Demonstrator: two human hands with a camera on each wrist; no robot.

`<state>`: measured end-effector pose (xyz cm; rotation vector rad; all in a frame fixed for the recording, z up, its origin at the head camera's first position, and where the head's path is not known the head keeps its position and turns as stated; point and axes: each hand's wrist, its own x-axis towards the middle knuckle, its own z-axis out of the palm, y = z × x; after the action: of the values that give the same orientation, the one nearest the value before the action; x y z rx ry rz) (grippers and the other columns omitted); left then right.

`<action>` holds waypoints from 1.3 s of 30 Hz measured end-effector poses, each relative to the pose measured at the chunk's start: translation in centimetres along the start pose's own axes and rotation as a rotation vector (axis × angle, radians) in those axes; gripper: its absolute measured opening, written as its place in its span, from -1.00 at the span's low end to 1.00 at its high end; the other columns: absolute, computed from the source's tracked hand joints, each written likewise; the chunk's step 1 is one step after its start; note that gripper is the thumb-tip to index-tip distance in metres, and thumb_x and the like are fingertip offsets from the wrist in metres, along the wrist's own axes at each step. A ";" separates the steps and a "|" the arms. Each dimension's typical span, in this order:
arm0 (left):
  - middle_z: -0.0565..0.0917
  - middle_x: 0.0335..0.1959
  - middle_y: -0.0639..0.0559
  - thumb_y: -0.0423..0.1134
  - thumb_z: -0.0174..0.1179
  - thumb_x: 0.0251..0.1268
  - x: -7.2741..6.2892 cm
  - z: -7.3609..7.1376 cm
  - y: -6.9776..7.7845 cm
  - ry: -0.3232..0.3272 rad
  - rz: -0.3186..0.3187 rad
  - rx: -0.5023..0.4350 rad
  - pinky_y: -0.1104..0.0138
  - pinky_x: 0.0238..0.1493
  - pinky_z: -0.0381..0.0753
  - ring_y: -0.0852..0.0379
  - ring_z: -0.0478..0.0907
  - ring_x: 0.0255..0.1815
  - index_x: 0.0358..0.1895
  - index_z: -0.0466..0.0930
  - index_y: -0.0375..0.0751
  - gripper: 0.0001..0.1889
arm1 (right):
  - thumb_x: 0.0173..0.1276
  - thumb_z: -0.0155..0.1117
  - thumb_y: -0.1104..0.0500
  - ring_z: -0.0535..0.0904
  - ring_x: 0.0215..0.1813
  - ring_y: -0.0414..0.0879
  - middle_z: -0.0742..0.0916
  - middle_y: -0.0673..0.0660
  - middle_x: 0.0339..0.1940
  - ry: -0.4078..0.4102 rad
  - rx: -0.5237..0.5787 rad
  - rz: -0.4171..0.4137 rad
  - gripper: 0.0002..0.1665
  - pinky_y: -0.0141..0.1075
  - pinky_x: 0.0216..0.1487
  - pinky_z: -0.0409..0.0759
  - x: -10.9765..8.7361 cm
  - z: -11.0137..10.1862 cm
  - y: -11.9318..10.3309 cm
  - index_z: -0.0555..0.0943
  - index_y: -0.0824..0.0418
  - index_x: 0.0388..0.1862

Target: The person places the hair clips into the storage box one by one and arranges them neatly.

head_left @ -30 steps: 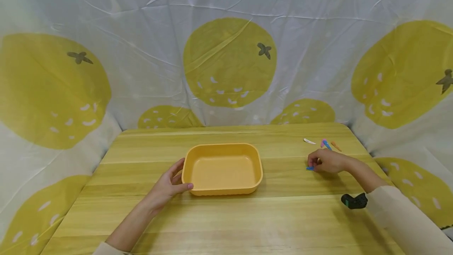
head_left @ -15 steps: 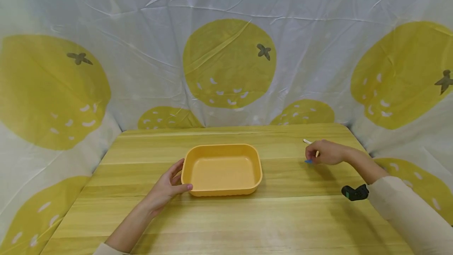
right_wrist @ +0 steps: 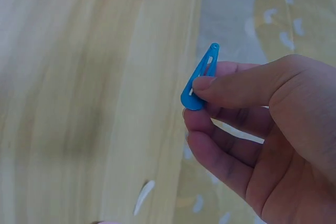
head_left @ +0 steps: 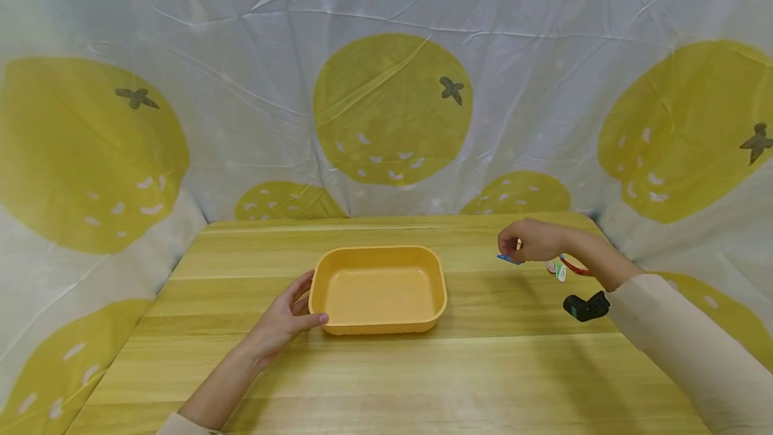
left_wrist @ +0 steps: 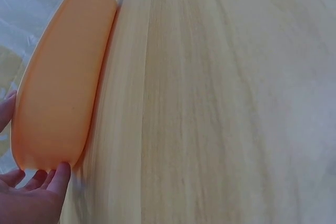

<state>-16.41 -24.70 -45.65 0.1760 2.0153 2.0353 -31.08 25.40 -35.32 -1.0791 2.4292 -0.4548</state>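
No text, number or brand can be read on the yellow tray (head_left: 377, 297), the blue hair clip (right_wrist: 197, 73) or the printed cloth (head_left: 531, 119). Any marking on the black device (head_left: 586, 309) by the right sleeve (head_left: 682, 348) is too small to make out

From here I see a wooden table (head_left: 386, 381) with rounded far corners and grain running crosswise. A creased whitish cloth (head_left: 241, 126) hangs behind and on both sides, printed with big yellow fruits (head_left: 386, 119), some bearing dark leafy marks.
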 end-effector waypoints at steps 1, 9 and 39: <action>-0.04 0.67 -0.24 -0.45 0.41 0.30 0.0 0.0 0.0 0.001 -0.001 0.001 0.28 0.30 0.47 -0.27 -0.02 0.63 0.68 -0.16 -0.24 0.05 | 0.48 0.26 0.37 0.49 -0.39 -0.16 0.65 -0.04 -0.39 -0.005 -0.003 0.001 -0.85 -0.25 -0.31 0.47 0.2 -0.2 -0.3 0.60 0.15 -0.29; -0.05 0.67 -0.24 -0.43 0.42 0.30 0.0 0.0 0.0 0.012 -0.005 0.025 0.25 0.32 0.45 -0.28 -0.05 0.63 0.68 -0.15 -0.22 0.04 | 0.51 0.19 0.38 0.50 -0.39 -0.12 0.65 0.04 -0.37 -0.062 0.033 0.011 -0.90 -0.21 -0.31 0.48 2.5 -1.4 -2.1 0.55 0.20 -0.20; 0.00 0.66 -0.22 -0.41 0.44 0.29 -0.2 -0.3 -0.5 0.012 0.000 0.024 0.11 0.40 0.37 -0.27 -0.03 0.63 0.67 -0.12 -0.18 0.04 | 0.50 0.21 0.35 0.70 -0.36 -0.08 0.77 0.08 -0.37 -0.091 0.041 -0.079 -0.96 -0.26 -0.27 0.68 10.8 -1.2 -8.8 0.52 0.31 -0.19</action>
<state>-16.21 -25.06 -46.10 0.1686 2.0480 2.0178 -32.76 11.74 -33.06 -1.1557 2.2951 -0.4684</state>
